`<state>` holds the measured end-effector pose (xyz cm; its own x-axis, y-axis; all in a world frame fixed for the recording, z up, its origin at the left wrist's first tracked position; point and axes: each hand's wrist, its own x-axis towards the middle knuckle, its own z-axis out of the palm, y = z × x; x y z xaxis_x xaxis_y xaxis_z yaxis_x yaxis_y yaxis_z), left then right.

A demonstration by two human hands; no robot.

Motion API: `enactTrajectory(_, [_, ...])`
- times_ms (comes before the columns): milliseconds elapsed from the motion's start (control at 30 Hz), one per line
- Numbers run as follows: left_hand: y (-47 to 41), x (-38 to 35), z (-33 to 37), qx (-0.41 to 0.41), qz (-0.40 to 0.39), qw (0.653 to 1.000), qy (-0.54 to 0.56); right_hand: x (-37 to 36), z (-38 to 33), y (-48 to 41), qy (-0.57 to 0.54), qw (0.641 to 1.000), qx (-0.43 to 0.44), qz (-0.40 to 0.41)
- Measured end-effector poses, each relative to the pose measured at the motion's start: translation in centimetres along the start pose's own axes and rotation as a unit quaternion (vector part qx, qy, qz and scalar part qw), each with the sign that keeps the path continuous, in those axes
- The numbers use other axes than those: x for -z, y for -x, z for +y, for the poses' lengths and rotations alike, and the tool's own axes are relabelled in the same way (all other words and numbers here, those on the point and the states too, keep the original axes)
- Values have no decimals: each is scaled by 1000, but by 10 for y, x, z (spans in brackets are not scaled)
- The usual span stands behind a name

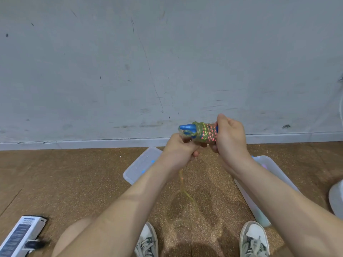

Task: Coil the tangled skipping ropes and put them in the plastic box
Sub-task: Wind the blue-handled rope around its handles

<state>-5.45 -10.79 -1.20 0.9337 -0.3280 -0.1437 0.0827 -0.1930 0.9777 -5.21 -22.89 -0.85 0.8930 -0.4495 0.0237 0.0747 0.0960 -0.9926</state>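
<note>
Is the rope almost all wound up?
Mostly wound: the skipping rope is wrapped round its blue handles, held by the right hand. The left hand grips the rope. A loose tail hangs to the floor, left to wind. Then it goes in the plastic box.

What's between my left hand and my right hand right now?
In the head view, the skipping rope, wound around its blue handles, fills the gap; the left hand and right hand both hold it.

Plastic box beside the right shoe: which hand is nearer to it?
Right. The right hand holds the rope-wrapped handles up and just left of the plastic box; the left hand is further left, gripping the loose rope.
</note>
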Motion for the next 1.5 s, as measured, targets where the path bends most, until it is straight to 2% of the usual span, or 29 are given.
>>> enactTrajectory(100, [-1,-13,-4,-43,61,986,-149,1,11,-9,81,994,8,71])
enactTrajectory(200, [4,-22,-9,-120,45,947,-295,4,16,-18,157,980,31,118])
enactTrajectory(233, [7,-25,-9,-151,36,921,-357,6,17,-20,175,975,45,130])
enactTrajectory(367, [22,-30,1,-232,12,762,-605,12,20,-17,278,948,108,107])
enactTrajectory(400, [24,-28,6,-244,5,738,-629,12,22,-15,309,938,131,91])
enactTrajectory(467, [26,-20,16,-269,3,717,-643,11,26,-12,358,917,168,56])
enactTrajectory(533, [24,-9,22,-281,10,731,-622,9,26,-10,391,899,197,22])
enactTrajectory(733, [22,12,33,-274,19,807,-522,8,23,-3,494,832,224,-111])
enactTrajectory(867, [13,35,36,-188,-11,874,-449,8,20,0,463,828,271,-164])
enactTrajectory(1000, [7,50,27,-90,-44,944,-315,5,14,4,435,824,294,-212])
enactTrajectory(1100, [5,59,23,-59,-72,975,-201,3,7,6,390,843,296,-221])
enactTrajectory(1267, [1,58,16,-20,-89,994,-68,5,-3,6,287,903,240,-211])
enactTrajectory(1367, [-1,50,9,0,-75,997,11,5,-7,8,214,945,167,-184])
enactTrajectory(1500, [-2,29,5,21,-52,995,86,4,-8,8,38,991,36,-125])
